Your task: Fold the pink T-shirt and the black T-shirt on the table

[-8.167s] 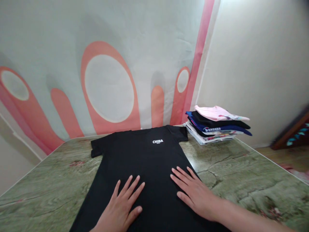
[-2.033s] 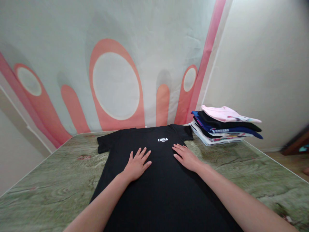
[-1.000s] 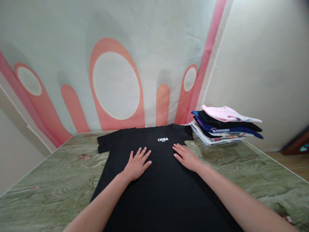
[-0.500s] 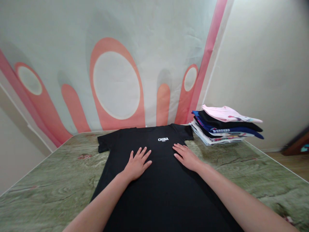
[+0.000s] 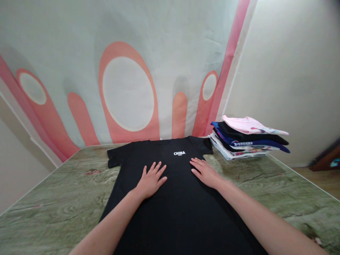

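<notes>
A black T-shirt (image 5: 170, 205) lies spread flat, front side up, its collar toward the wall and its hem running out of view at the bottom. White letters reading CHINA are printed on its chest. My left hand (image 5: 151, 180) rests palm down on the shirt's left-middle part, fingers spread. Near the shirt's right edge, below the right sleeve, my right hand (image 5: 204, 172) also lies flat with its fingers stretched out. Neither hand grips the cloth.
The table (image 5: 66, 191) has a green wood-grain top. At its back right stands a stack of folded clothes (image 5: 249, 140), with a pink one on top. A wall covering (image 5: 127, 92) with pink and orange shapes rises behind the table's far edge.
</notes>
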Demonstrator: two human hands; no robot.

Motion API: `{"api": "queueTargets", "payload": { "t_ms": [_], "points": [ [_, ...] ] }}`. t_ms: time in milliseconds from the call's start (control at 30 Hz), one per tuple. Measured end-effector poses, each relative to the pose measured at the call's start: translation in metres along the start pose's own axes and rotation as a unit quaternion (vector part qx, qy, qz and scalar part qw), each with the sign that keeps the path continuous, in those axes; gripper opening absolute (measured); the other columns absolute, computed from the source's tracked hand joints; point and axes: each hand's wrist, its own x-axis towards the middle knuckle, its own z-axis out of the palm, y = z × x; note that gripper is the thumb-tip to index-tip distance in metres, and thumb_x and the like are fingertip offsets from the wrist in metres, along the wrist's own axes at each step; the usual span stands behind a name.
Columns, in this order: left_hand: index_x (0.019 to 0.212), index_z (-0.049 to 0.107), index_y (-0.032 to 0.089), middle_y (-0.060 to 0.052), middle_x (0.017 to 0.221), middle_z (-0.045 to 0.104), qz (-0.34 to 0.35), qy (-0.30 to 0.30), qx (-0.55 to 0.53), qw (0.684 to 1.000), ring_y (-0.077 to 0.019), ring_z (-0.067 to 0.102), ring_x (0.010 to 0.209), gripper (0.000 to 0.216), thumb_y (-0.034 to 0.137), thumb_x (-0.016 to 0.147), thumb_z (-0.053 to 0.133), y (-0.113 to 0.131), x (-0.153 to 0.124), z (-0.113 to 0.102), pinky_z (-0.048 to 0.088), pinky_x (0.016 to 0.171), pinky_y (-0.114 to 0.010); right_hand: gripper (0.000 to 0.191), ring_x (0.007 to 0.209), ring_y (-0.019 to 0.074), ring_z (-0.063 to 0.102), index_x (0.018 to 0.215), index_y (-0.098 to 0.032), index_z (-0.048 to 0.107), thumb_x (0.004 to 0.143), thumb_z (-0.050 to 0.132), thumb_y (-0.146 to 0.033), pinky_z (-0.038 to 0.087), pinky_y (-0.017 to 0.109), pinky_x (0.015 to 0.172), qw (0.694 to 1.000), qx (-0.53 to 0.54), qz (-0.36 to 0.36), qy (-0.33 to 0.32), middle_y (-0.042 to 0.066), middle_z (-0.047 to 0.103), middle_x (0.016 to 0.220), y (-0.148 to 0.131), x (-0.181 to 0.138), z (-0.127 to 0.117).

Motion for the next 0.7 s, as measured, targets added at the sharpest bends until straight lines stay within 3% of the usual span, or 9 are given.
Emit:
{"api": "queueTargets", "payload": {
  "t_ms": [700],
  "points": [
    [0.147,0.02,0.036,-0.002,0.156,0.016,-0.004,-0.008,0.0,1.0,-0.0301,0.011,0.142,0.059,0.06,0.094,0.018,0.0028,-0.0008,-0.0041,0.013,0.108,-0.059,0.046,0.135,0.0228,0.034,0.136,-0.025,0.045,0.095,0.036,-0.042,0.027,0.047,0.11,1.0,0.0,0.005,-0.006,0.007,0.042,0.144,-0.0012,0.0,-0.0014]
  ]
}}
